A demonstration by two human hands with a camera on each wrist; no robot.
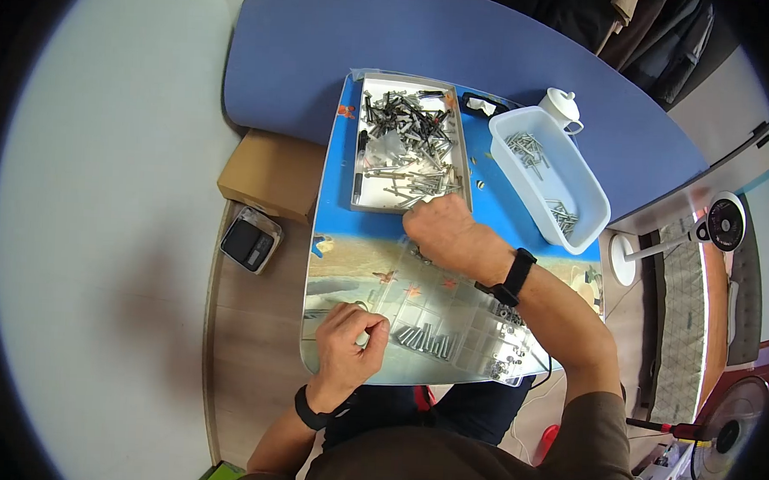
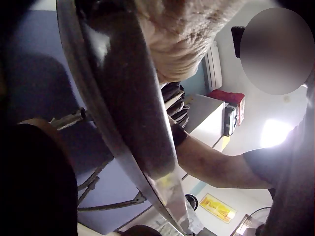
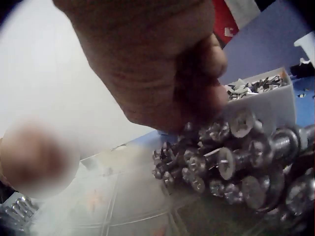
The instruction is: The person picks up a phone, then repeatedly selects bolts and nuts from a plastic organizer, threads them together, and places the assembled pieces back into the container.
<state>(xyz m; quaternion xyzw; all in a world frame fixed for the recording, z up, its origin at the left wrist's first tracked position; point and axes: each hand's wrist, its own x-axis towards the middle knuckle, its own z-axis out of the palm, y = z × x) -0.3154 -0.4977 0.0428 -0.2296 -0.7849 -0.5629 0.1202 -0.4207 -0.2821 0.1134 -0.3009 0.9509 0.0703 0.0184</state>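
Observation:
My right hand (image 1: 449,232), fingers bent, is at the near edge of a shallow white box (image 1: 466,171) of mixed screws and bolts (image 1: 411,125). In the right wrist view its fingertips (image 3: 216,93) are drawn in toward the palm. I cannot tell what they hold. Below them lies a clear compartment case (image 1: 399,296). Large silvery screws (image 3: 226,164) crowd the foreground of the right wrist view. My left hand (image 1: 345,345) is curled beside the case, near the table's front left. A small pale patch shows by its thumb; the palm side is hidden.
A white plastic tub (image 1: 588,193) with two heaps of screws stands at the right, beside a white lidded pot (image 1: 560,106). Longer bolts (image 1: 427,340) lie in a front compartment of the case, small metal parts (image 1: 507,348) at its right. A blue board (image 1: 298,47) stands behind.

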